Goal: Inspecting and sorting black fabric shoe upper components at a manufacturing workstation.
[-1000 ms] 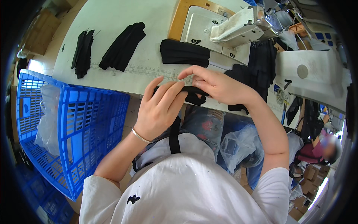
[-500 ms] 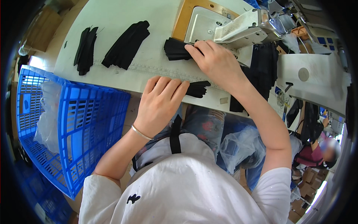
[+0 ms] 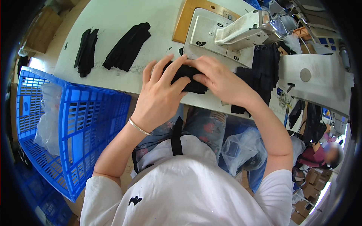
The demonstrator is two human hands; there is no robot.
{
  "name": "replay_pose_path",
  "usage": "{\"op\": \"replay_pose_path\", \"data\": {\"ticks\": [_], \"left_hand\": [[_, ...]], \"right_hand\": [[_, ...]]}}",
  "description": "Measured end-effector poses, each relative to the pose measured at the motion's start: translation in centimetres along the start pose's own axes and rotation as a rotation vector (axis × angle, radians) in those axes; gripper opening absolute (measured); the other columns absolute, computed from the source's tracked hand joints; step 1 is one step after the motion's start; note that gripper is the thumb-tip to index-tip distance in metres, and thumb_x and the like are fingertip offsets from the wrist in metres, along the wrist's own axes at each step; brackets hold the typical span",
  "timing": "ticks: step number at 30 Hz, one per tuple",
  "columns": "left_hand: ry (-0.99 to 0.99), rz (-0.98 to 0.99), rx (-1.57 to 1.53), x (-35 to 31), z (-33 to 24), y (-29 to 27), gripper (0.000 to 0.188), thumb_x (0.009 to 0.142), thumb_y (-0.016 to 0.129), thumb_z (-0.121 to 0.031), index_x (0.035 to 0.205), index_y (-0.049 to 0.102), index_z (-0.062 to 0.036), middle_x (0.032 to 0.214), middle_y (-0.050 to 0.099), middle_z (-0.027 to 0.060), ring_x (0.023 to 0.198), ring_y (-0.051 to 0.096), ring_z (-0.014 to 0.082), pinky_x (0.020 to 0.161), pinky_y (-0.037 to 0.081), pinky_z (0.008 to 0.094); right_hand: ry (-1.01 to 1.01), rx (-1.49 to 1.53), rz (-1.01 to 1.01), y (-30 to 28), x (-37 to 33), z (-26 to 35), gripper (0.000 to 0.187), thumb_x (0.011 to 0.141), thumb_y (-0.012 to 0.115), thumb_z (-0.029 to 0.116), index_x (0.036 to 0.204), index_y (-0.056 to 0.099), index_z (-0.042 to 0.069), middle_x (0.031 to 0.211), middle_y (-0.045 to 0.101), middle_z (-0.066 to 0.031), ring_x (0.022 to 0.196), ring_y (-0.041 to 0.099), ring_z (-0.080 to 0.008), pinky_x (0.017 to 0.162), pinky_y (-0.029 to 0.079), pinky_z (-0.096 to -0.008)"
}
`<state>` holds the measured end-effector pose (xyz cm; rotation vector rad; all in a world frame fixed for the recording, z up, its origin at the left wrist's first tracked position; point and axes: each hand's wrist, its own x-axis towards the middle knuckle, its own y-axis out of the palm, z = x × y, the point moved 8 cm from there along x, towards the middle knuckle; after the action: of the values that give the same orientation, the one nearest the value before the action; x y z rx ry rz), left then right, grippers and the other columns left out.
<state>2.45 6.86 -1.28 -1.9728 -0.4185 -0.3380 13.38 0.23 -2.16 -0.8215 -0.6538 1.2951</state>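
Note:
Near the table's front edge, both hands meet at one stack of black fabric pieces (image 3: pixel 194 87). My left hand (image 3: pixel 160 88) lies over its left side, fingers bent over the cloth and thumb against it. From the right, my right hand (image 3: pixel 222 81) pinches the stack between thumb and fingers. The hands hide much of the stack. To the left on the table lie a wider bundle of black strips (image 3: pixel 128 47) and a thinner bundle (image 3: pixel 86 52). More black pieces (image 3: pixel 260 73) lie to the right, beside the sewing machine (image 3: pixel 239 32).
A blue plastic crate (image 3: pixel 77 124) holding a clear bag (image 3: pixel 49 116) stands left of the white table (image 3: pixel 94 15). A printed ruler runs along the tabletop. At right are a white machine housing (image 3: pixel 313 75) and, farther off, another person (image 3: pixel 316 156). Clear plastic (image 3: pixel 245 148) hangs below the table.
My right hand has brought its black stack from beside the machine down toward my left hand. The two separate stacks are now together between my hands. My left hand has moved slightly up.

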Motion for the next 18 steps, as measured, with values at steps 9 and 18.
{"op": "replay_pose_path", "data": {"ticks": [9, 18], "left_hand": [[-0.013, 0.01, 0.143, -0.3, -0.4, 0.1, 0.063, 0.072, 0.076, -0.018, 0.129, 0.053, -0.0038, 0.127, 0.057, 0.0108, 0.117, 0.052, 0.0298, 0.1, 0.039, 0.0456], [-0.131, 0.01, -0.174, -0.5, 1.1, 0.2, 0.074, 0.069, 0.078, -0.004, 0.136, 0.047, -0.0067, 0.121, 0.055, 0.0132, 0.111, 0.056, 0.0328, 0.096, 0.046, 0.0419]], "right_hand": [[-0.043, -0.263, -0.272, 0.9, -2.9, 2.3, 0.063, 0.073, 0.08, 0.019, 0.128, 0.052, 0.007, 0.12, 0.048, -0.0117, 0.107, 0.054, -0.0307, 0.09, 0.047, -0.0408], [-0.096, -0.347, -0.346, 0.4, -3.0, 3.3, 0.056, 0.074, 0.077, 0.024, 0.124, 0.057, 0.01, 0.122, 0.054, -0.0074, 0.116, 0.052, -0.0263, 0.096, 0.043, -0.0404]]}}
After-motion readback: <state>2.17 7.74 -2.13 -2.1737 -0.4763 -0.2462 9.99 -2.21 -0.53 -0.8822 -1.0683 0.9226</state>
